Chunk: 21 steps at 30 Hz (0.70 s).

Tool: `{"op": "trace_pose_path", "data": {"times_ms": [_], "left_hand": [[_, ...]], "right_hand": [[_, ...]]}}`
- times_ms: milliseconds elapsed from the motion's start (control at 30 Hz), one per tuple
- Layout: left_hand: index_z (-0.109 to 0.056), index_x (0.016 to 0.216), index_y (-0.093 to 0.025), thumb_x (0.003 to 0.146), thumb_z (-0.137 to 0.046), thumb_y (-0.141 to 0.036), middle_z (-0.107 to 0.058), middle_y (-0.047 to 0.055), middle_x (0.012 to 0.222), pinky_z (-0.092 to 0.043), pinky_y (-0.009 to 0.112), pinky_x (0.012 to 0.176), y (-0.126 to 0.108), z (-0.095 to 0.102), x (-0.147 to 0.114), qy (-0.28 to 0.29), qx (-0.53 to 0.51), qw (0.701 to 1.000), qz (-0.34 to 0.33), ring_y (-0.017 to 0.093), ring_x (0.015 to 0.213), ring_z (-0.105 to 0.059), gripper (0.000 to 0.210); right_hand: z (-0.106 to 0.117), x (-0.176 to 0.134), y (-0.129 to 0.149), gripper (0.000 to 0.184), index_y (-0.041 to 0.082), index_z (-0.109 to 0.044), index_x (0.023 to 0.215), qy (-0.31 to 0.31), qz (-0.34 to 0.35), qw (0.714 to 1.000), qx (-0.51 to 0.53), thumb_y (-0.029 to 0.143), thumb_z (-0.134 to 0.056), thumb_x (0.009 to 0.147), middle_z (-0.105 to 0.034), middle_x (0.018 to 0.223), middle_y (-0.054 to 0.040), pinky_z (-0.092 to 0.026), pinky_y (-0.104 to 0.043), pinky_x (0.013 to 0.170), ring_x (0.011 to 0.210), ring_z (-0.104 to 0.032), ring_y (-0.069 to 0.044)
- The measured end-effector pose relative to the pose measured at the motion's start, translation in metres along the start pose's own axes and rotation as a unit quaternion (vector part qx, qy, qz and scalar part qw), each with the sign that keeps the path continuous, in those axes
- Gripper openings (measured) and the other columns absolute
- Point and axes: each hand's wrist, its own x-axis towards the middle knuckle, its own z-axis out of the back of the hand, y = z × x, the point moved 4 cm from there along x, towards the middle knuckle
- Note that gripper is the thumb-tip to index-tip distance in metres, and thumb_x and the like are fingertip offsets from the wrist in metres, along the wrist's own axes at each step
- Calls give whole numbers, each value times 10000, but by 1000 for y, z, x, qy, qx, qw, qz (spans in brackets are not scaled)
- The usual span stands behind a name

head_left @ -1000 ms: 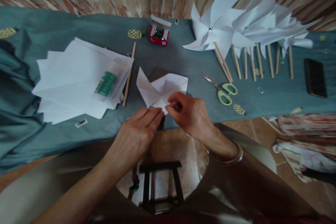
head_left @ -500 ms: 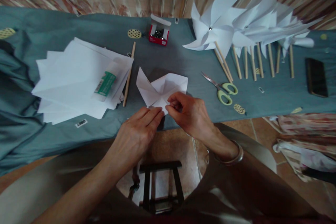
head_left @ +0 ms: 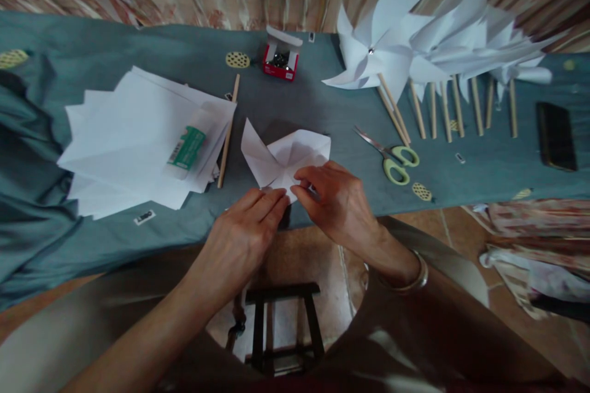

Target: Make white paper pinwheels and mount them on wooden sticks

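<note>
A white paper pinwheel (head_left: pixel 299 147), partly folded, lies near the table's front edge, with one pointed blade raised at its left. My left hand (head_left: pixel 246 221) is at its near edge, fingers together and pressing on the paper; the thumb is hidden. From the right, my right hand (head_left: pixel 334 196) pinches a part of the pinwheel near its middle with curled thumb and forefinger. A wooden stick (head_left: pixel 228 132) lies left of the pinwheel. Scissors (head_left: pixel 391 156) with green handles rest to the right of my right hand.
A glue stick (head_left: pixel 185 147) lies on a stack of white paper (head_left: pixel 120 135) at left. Behind stands an open red box (head_left: pixel 279 67) of small metal pieces. Several pinwheels on sticks (head_left: pixel 391 43) lie at back right, and a phone (head_left: pixel 556 135) at far right.
The view has shifted very slightly. Both hands stay at the same spots on the paper pinwheel, and the right hand's knuckles have lifted a little.
</note>
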Motion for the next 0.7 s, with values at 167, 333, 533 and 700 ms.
{"op": "trace_pose_path", "data": {"times_ms": [167,333,533,700], "left_hand": [[-609,1163,-68,915,-453,-95,-658,147,1166,-567,384,860,0,-1,-1,5,0,1000,1,240,993,-613,294],[-610,1157,-60,918,-452,-102,-657,152,1163,-567,384,863,-1,-2,-1,2,2,1000,-1,244,994,-613,290],[-610,1151,-45,920,-438,-95,-658,162,1164,-567,393,856,-1,-1,-1,0,-3,1000,-3,250,997,-613,292],[-602,1173,-60,927,-416,-100,-641,166,1200,-562,410,872,1,-2,-1,8,-24,1000,11,249,1029,-606,311]], "right_hand": [[1,0,-1,141,154,-683,881,5,5,1000,17,182,-545,887,-683,754,-57,-436,-315,747,731,-595,-189],[0,-1,0,156,163,-686,879,-2,16,1000,13,187,-533,896,-684,768,-59,-438,-316,763,752,-594,-193],[-1,-1,0,156,157,-687,877,3,17,1000,1,187,-535,896,-682,761,-61,-437,-313,756,750,-595,-197],[-1,0,0,155,161,-686,879,6,15,1000,5,192,-536,897,-684,767,-60,-439,-315,761,752,-594,-195]]}}
